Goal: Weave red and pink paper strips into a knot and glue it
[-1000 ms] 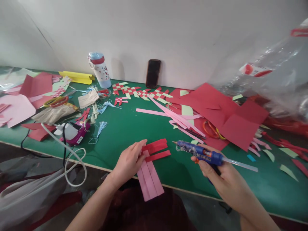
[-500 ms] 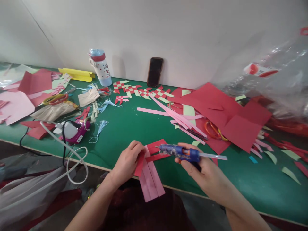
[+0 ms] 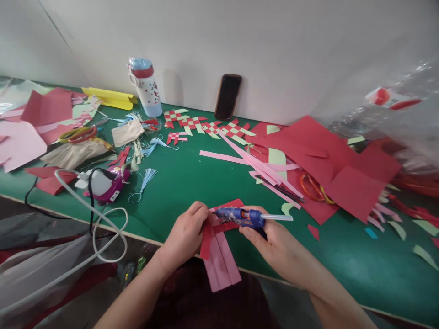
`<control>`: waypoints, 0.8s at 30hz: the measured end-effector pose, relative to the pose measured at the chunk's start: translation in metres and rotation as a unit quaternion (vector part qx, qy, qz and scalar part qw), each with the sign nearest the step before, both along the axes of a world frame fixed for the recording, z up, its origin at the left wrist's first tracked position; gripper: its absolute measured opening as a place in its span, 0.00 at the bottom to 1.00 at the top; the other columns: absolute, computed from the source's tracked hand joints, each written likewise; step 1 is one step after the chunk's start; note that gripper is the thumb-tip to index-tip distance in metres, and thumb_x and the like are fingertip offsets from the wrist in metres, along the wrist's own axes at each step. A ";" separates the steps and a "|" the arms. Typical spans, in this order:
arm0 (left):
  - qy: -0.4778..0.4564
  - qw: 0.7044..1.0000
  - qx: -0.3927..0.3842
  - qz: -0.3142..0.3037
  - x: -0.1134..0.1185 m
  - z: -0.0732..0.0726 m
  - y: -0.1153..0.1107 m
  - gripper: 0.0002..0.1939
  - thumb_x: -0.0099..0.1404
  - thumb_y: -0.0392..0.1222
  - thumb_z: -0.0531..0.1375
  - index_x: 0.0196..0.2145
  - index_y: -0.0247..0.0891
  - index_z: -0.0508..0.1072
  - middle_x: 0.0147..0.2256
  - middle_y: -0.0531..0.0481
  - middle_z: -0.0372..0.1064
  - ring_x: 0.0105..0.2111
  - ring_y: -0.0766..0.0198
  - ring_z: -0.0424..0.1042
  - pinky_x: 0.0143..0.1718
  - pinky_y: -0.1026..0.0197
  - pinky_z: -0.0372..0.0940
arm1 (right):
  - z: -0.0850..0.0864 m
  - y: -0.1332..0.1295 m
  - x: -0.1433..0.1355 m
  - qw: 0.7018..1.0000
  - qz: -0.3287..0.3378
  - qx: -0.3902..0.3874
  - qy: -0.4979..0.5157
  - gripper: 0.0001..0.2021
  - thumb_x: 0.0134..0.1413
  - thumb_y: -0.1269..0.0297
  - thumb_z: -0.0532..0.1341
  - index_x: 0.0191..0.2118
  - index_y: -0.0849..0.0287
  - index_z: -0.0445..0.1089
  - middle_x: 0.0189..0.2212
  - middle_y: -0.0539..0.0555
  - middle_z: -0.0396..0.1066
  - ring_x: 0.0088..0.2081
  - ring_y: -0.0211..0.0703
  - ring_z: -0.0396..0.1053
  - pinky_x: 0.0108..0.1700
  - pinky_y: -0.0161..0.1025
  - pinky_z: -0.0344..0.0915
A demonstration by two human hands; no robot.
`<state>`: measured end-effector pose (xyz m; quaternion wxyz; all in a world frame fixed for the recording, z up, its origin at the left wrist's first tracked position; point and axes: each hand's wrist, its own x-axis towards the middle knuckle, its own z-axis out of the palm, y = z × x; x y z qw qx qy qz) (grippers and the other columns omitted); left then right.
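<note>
Well to the left of the phone (image 3: pixel 228 97), a blue tassel (image 3: pixel 147 179) lies loose, joined to nothing that I can see. Just left of the phone and in front of it runs a row of checkered woven pieces (image 3: pixel 192 122), which I'd call already woven through. Far nearer the person than the phone, the left hand (image 3: pixel 187 230) pinches the upper end of a paper piece (image 3: pixel 219 249), seemingly only partly made: red strips (image 3: pixel 206 244) cross its top, pink bands (image 3: pixel 224 269) hang uninterlaced below. Above it the glue gun (image 3: pixel 236 215), gripped by the right hand (image 3: pixel 276 237), points leftward; whether its tip touches, I can't tell. Right of the phone, red sheets (image 3: pixel 358 187) lie unwoven.
</note>
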<state>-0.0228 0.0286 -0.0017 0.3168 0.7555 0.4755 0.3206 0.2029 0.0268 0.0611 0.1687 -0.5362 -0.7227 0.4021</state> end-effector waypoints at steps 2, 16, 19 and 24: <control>0.001 1.000 -0.002 0.003 0.000 0.000 0.000 0.12 0.58 0.23 0.49 0.31 0.38 0.64 0.36 0.50 0.64 0.34 0.66 0.66 0.38 0.64 0.61 | 0.000 0.000 0.001 1.000 0.000 -0.004 0.001 0.15 0.66 0.56 0.51 0.54 0.53 0.63 0.50 0.56 0.71 0.51 0.48 0.69 0.53 0.45 0.67; -0.014 1.000 -0.005 -0.001 0.001 0.003 0.000 0.12 0.57 0.23 0.49 0.31 0.39 0.63 0.36 0.50 0.64 0.34 0.66 0.65 0.36 0.64 0.61 | 0.003 0.000 -0.001 1.000 -0.002 -0.006 0.007 0.14 0.66 0.57 0.51 0.53 0.54 0.63 0.49 0.58 0.70 0.51 0.50 0.70 0.54 0.50 0.67; -0.007 1.000 -0.002 0.005 0.001 0.003 0.000 0.13 0.56 0.22 0.48 0.30 0.39 0.62 0.35 0.51 0.64 0.33 0.66 0.65 0.36 0.64 0.60 | 0.004 -0.001 -0.001 1.000 0.004 0.002 0.013 0.14 0.66 0.58 0.51 0.53 0.54 0.64 0.49 0.58 0.71 0.50 0.49 0.70 0.53 0.49 0.67; -0.009 1.000 0.002 0.000 0.001 0.004 0.001 0.13 0.54 0.22 0.48 0.30 0.39 0.62 0.35 0.51 0.64 0.33 0.66 0.66 0.36 0.65 0.61 | 0.004 -0.001 -0.001 1.000 -0.003 0.007 0.017 0.15 0.65 0.59 0.52 0.54 0.55 0.64 0.49 0.57 0.72 0.50 0.49 0.71 0.52 0.47 0.68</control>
